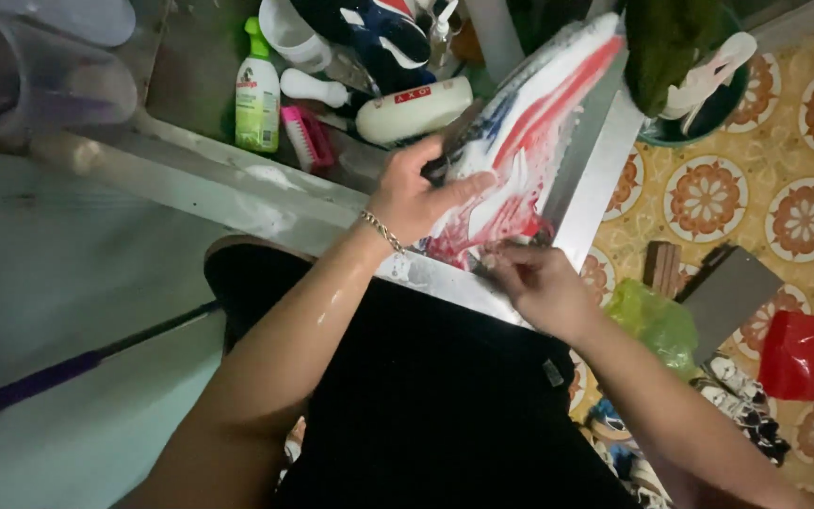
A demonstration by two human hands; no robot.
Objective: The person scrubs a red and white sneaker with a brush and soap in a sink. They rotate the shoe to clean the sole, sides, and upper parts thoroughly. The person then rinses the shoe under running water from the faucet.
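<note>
**Soapy sneaker held over the metal ledge**

The left hand (416, 193) is closing around the side of a white, red and blue sneaker (529, 132), fingers spread along its foam-covered upper, with a chain bracelet (382, 229) sitting at the wrist. The sneaker is lying tilted, its lower end resting on the metal ledge (595, 179). The right hand (539, 283) is pinching at that lower end just below the left hand; what it is gripping there is too blurred to tell, perhaps a small brush or the shoe's edge. Behind the sneaker, away from the person, a green bottle (257, 90), a pink brush (306, 137) and a white bottle (414, 110) are lying close together. Right of the sneaker, a red bag (807, 358) is sitting on the patterned tile floor (803, 217).
</note>
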